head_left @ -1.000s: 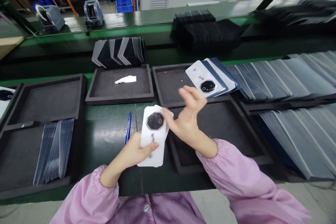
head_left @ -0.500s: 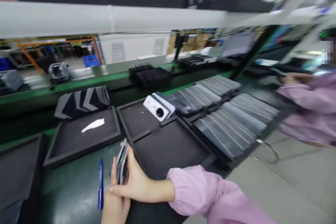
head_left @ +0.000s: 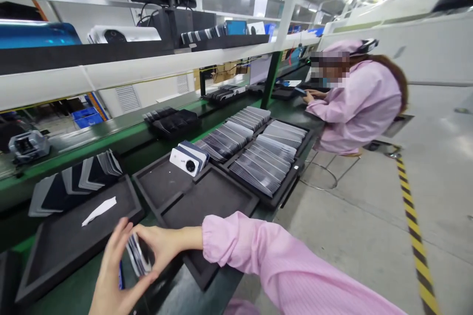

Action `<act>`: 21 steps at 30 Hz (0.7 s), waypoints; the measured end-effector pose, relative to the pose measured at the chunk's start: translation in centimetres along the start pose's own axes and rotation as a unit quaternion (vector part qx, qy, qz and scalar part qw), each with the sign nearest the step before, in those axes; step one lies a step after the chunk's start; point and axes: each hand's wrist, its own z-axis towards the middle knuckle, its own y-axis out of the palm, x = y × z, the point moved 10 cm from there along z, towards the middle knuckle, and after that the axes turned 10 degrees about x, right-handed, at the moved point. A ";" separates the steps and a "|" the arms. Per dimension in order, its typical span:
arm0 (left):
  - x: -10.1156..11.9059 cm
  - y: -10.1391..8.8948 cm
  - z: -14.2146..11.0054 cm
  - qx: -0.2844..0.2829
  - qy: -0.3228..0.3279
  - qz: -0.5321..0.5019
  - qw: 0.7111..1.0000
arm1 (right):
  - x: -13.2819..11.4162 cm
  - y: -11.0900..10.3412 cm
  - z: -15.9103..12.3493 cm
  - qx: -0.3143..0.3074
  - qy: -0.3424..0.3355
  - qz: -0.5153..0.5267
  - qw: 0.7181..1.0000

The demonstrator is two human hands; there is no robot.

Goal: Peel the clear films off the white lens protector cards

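Observation:
A small stack of phone back covers stands edge-on between my hands. My left hand cups it from the left, with its thumb under the lower end and fingers along the upper part. From the right, my right hand grips the same stack, its thumb and fingers curved round the ends. Part of a blue pen shows behind my left hand on the green bench. Beyond my hands, white phone back covers with a dark round camera area lie overlapped at the corner of a black tray.
A torn white paper strip lies in the left tray. Fanned dark and grey covers lean behind it. Rows of grey covers fill trays at right. A co-worker in pink sits farther along the bench.
My view has swung right and up, bringing the co-worker into sight. My right hand has joined the left on the stack, which has turned from face-up to edge-on.

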 end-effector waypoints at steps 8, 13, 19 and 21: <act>-0.5 0.1 -0.6 0.030 0.007 0.002 1.000 | 0.4 1.9 0.3 -0.003 -0.033 0.015 0.999; -1.2 -2.5 -1.6 0.199 -0.098 -0.043 0.974 | -1.4 0.4 -1.4 0.102 -0.008 0.074 0.992; -4.0 -1.0 -2.8 0.214 -0.303 -0.294 0.881 | -1.7 0.5 -3.2 0.125 0.098 0.205 0.966; -4.1 1.4 -3.6 0.117 -0.367 -0.391 0.836 | -1.7 2.4 -3.4 0.071 0.167 0.368 0.912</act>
